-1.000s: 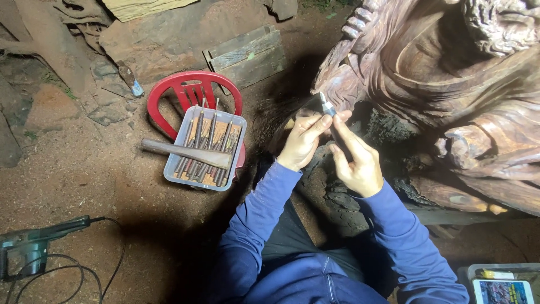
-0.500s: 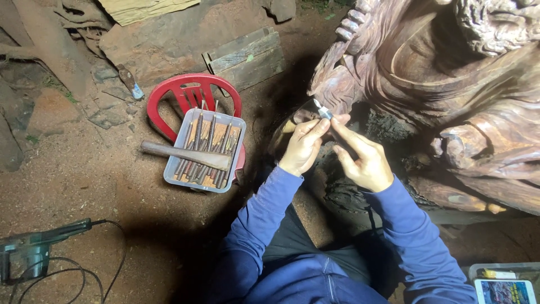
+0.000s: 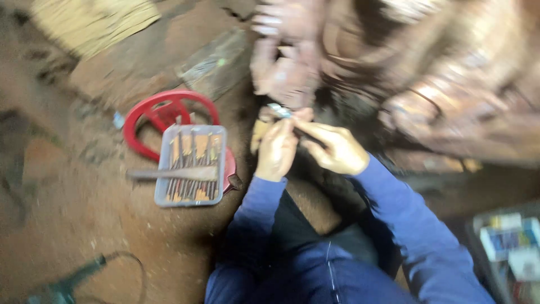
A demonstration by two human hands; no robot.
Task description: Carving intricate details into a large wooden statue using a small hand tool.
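Both hands, left hand (image 3: 277, 151) and right hand (image 3: 336, 149), pinch a small metal tool (image 3: 279, 110) together against the reddish carved wooden statue (image 3: 450, 84) (blurred), near the grey plastic tray of chisels (image 3: 191, 166).

Whole frame motion-blurred; small tool (image 3: 279, 110) at fingertips unidentifiable; carved wood sculpture (image 3: 439, 73) cut off top and right.

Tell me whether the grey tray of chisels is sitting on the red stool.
Yes. The grey tray rests on the red stool, to the left of both hands.
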